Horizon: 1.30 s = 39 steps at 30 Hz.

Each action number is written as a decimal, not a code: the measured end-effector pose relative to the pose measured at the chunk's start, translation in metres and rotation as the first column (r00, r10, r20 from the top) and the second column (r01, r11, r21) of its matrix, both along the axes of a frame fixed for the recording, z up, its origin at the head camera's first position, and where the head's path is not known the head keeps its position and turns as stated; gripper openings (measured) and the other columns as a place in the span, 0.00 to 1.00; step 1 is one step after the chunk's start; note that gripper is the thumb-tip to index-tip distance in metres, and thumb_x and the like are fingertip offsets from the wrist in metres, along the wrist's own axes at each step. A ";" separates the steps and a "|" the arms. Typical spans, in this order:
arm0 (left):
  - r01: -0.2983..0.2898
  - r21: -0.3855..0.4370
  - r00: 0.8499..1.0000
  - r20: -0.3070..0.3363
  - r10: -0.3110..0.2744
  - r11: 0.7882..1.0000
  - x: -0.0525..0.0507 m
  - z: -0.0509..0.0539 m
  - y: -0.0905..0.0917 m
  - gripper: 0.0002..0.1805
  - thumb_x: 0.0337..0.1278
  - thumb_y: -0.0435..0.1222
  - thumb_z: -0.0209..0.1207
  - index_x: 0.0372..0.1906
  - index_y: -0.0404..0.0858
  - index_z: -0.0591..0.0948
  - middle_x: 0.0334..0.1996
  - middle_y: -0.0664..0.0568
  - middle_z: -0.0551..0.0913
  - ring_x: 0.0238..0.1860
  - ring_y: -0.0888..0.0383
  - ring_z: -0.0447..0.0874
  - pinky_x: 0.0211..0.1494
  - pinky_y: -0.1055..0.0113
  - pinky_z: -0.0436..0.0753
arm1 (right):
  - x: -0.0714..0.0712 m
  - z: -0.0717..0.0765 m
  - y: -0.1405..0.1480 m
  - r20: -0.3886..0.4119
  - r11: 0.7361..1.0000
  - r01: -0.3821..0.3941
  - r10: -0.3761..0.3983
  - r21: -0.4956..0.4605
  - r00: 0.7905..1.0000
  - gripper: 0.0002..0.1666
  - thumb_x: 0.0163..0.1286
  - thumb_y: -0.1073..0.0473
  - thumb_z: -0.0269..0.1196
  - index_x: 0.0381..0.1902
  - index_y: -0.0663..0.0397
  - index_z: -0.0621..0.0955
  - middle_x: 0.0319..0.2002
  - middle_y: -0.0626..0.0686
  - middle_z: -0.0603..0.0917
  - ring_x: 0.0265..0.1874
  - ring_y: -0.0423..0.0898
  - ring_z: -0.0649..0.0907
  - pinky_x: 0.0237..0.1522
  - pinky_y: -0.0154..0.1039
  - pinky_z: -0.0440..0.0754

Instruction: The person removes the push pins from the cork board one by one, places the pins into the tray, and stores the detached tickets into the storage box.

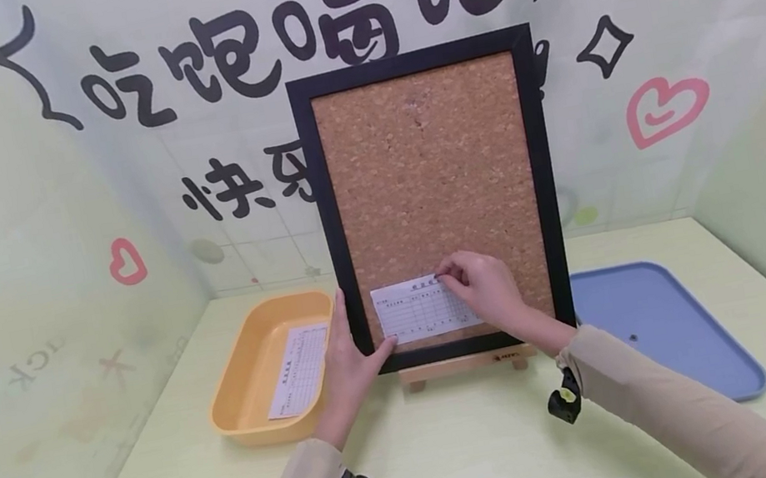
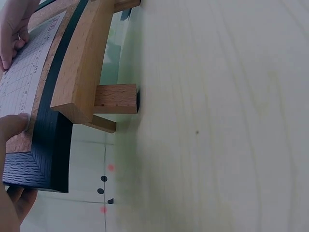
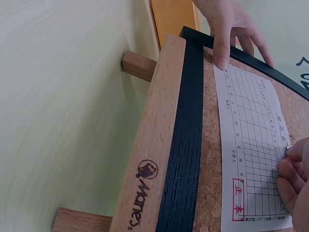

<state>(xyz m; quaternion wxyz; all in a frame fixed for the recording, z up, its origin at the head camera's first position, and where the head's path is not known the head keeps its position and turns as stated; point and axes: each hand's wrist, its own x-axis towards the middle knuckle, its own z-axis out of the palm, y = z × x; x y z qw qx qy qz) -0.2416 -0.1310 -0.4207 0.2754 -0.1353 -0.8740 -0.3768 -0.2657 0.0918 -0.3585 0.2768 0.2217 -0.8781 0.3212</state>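
Observation:
A cork board (image 1: pixel 433 171) in a black frame leans upright on a wooden stand (image 1: pixel 465 364). Low on the cork lies a white printed receipt slip (image 1: pixel 407 315), with a red-boxed mark (image 3: pixel 238 199) at one end in the right wrist view. My left hand (image 1: pixel 349 354) grips the board's lower left edge, fingers behind the frame, and its thumb presses the slip's lower left corner. At the slip's upper edge, my right hand (image 1: pixel 485 285) pinches a small dark pushpin (image 1: pixel 437 275), mostly hidden by the fingertips.
Left of the board stands a yellow tray (image 1: pixel 231 421) holding another printed slip (image 1: pixel 299 371). A blue tray (image 1: pixel 681 341) lies to the right, with one small dark item (image 1: pixel 633 337) on it. A printed backdrop hangs close behind the board.

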 end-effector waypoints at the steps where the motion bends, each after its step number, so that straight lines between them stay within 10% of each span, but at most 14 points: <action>1: 0.001 -0.002 1.000 0.000 -0.001 1.000 0.000 0.000 0.000 0.57 0.40 0.39 0.70 0.71 0.44 0.43 0.69 0.45 0.52 0.68 0.50 0.53 0.65 0.55 0.61 | 0.001 -0.001 0.000 0.002 1.000 0.010 -0.010 -0.005 1.000 0.02 0.59 0.64 0.62 0.30 0.56 0.82 0.23 0.49 0.80 0.19 0.39 0.72 0.21 0.31 0.69; 39: 0.018 0.014 1.000 0.002 -0.018 1.000 0.000 0.000 -0.001 0.56 0.39 0.38 0.70 0.71 0.39 0.45 0.69 0.45 0.52 0.68 0.49 0.53 0.64 0.55 0.62 | 0.001 -0.002 -0.010 0.005 0.997 0.077 -0.077 -0.018 0.997 0.02 0.58 0.64 0.62 0.26 0.57 0.80 0.19 0.47 0.76 0.16 0.39 0.72 0.18 0.30 0.68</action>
